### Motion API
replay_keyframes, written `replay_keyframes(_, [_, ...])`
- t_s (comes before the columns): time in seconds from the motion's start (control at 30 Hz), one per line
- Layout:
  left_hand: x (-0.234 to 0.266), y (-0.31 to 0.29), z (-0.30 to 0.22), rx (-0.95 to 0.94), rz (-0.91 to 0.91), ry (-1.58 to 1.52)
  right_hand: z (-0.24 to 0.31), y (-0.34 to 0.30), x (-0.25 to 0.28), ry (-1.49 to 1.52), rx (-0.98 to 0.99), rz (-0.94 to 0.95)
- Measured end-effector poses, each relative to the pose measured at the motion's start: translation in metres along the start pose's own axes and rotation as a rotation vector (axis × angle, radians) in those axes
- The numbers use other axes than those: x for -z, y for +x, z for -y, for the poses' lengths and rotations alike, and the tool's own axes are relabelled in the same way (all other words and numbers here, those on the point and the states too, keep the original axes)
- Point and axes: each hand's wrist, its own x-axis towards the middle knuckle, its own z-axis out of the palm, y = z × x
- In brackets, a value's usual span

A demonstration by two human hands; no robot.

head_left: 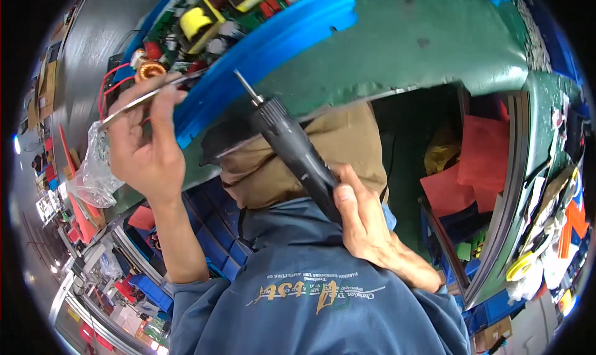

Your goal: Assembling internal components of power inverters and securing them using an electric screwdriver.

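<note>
My left hand (149,162) is closed round a pair of metal tweezers (138,101), whose tips reach over the near edge of a blue plastic housing (279,41). Inside the housing lies a circuit board with yellow-wrapped transformers (197,27), a copper coil (151,70) and red wires (104,88). My right hand (361,215) grips the rear of a black electric screwdriver (295,147). Its bit (246,85) points up and left toward the housing's near wall, apart from it.
A green-topped bench (397,50) spans the far side. Below its edge at right is an open drawer (518,144) with red sheets (484,150). A clear plastic bag (96,175) hangs by my left hand. Tape and papers (552,255) lie at far right.
</note>
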Motion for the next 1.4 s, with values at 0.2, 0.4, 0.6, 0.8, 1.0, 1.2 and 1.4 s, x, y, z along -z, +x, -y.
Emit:
replay_keyframes(0.2, [0.018, 0.003, 0.003, -0.097, 0.127, 0.113, -0.019, -0.002, 0.004, 0.093, -0.091, 0.07])
replay_keyframes(0.4, [0.019, 0.01, 0.001, -0.19, 0.175, 0.043, -0.022, -0.006, 0.003, 0.23, -0.091, 0.084])
replay_keyframes(0.6, [0.023, 0.015, 0.002, -0.201, 0.186, 0.086, -0.017, -0.004, 0.002, 0.161, -0.096, 0.067])
replay_keyframes(0.8, [0.017, 0.018, 0.006, -0.222, 0.175, 0.066, -0.012, -0.002, 0.004, 0.243, -0.115, 0.057])
replay_keyframes(1.0, [0.01, 0.017, 0.002, -0.212, 0.155, 0.096, 0.002, -0.006, 0.01, 0.213, -0.217, 0.077])
replay_keyframes(1.2, [0.002, 0.019, 0.001, -0.288, 0.092, 0.132, 0.013, -0.007, 0.014, 0.183, -0.231, 0.066])
replay_keyframes(1.4, [0.007, 0.026, -0.002, -0.271, 0.18, 0.119, 0.031, -0.005, 0.022, 0.2, -0.27, 0.104])
